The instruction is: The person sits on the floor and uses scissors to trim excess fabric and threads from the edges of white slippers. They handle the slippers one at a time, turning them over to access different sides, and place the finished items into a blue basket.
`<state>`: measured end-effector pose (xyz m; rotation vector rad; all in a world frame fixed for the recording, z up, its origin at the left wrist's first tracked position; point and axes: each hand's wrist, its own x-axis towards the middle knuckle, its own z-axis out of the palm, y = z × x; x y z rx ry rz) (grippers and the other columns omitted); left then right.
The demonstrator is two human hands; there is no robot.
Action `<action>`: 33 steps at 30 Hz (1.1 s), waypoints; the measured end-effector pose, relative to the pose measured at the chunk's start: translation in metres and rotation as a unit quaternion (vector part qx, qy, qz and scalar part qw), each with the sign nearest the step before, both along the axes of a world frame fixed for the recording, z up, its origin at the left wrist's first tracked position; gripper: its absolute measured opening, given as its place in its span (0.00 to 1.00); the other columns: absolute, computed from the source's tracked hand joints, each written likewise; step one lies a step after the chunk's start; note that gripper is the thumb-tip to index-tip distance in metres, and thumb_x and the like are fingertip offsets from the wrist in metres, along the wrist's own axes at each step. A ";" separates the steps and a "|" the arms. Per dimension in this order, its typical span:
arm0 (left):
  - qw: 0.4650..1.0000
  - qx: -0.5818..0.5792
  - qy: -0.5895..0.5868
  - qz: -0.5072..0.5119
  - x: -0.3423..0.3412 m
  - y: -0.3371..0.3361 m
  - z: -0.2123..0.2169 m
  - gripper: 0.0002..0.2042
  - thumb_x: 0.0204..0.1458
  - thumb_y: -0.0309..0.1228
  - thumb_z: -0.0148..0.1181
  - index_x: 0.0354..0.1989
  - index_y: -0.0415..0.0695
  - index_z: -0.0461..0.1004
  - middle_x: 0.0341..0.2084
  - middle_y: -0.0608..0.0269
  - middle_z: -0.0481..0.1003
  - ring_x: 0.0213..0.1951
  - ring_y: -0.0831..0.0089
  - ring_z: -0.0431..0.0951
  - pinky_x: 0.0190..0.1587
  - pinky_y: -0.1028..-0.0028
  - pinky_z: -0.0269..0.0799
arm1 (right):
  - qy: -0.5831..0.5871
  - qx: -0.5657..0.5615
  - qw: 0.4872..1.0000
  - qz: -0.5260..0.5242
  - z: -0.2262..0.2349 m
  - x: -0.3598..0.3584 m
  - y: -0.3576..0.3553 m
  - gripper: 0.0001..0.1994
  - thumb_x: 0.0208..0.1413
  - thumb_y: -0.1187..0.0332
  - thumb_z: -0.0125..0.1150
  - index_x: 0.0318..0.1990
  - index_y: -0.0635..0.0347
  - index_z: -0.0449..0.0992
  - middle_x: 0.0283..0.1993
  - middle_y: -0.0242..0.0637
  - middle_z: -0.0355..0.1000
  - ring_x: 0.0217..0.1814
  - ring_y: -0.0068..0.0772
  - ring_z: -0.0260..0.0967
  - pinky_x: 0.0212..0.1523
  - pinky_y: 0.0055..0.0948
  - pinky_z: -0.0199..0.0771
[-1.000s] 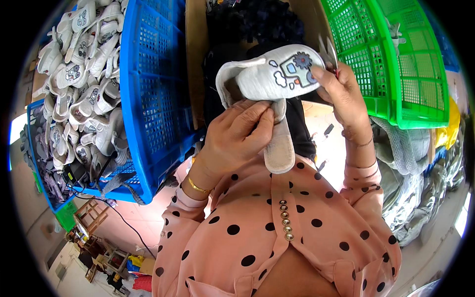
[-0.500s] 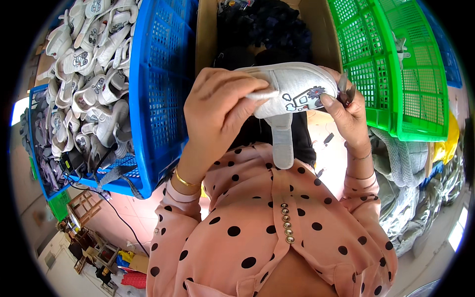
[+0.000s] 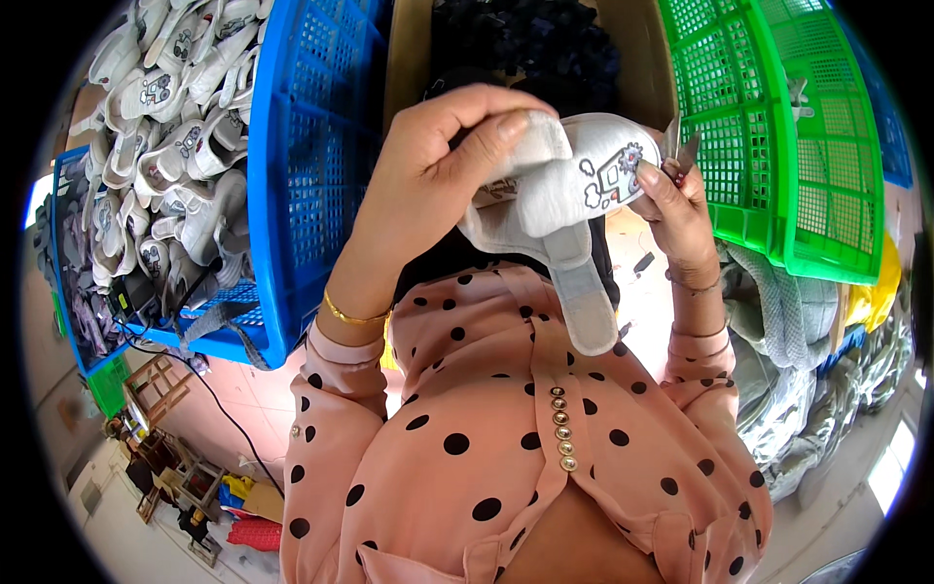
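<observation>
A small pale grey fabric shoe (image 3: 569, 200) with a vehicle picture on its toe is held up before my chest. My left hand (image 3: 433, 161) is closed, thumb and fingers pinching the flap at the shoe's upper left. The shoe's opening shows below that hand, and a strap (image 3: 587, 310) hangs down loose. With its thumb on the picture, my right hand (image 3: 676, 209) grips the toe end. Small metal snips (image 3: 683, 156) also stick up out of the right hand, blades upward; its other fingers are mostly hidden behind the shoe.
On the left, a blue plastic crate (image 3: 316, 185) stands beside a heap of similar shoes (image 3: 180, 146). Ahead is a cardboard box (image 3: 647, 58) with dark pieces (image 3: 530, 44) inside. A green crate (image 3: 827, 175) is on the right, above grey fabric (image 3: 778, 302).
The shoe has turned so that its opening and underside of the strap show more. My left hand has moved up and pulls the flap up; the right hand keeps the toe and snips.
</observation>
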<state>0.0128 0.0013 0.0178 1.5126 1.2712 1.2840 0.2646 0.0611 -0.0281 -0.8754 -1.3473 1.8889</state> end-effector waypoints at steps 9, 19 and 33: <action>0.963 0.096 -0.047 0.249 0.017 -0.029 0.005 0.07 0.59 0.21 0.55 0.43 0.34 0.75 0.30 0.58 0.78 0.32 0.78 0.76 0.37 0.78 0.74 | 0.030 -0.029 0.991 -0.126 -0.007 -0.011 -0.008 0.13 0.66 0.64 0.51 0.27 0.53 0.64 0.16 0.20 0.53 0.15 0.13 0.44 0.17 0.20 0.41; 0.830 0.274 0.383 0.300 0.021 -0.008 -0.016 0.11 0.38 0.27 0.70 0.34 0.50 0.82 0.34 0.71 0.77 0.36 0.71 0.70 0.40 0.73 0.64 | 0.042 -0.014 0.992 -0.122 -0.007 -0.010 -0.017 0.09 0.65 0.65 0.54 0.33 0.58 0.70 0.18 0.19 0.55 0.16 0.11 0.45 0.17 0.19 0.41; 0.937 0.180 0.066 0.290 -0.021 -0.007 -0.004 0.07 0.62 0.27 0.52 0.41 0.37 0.73 0.43 0.54 0.77 0.40 0.76 0.76 0.45 0.76 0.71 | -0.007 -0.010 0.977 -0.211 -0.006 -0.014 -0.017 0.11 0.65 0.63 0.53 0.30 0.54 0.65 0.16 0.20 0.53 0.15 0.12 0.44 0.16 0.19 0.41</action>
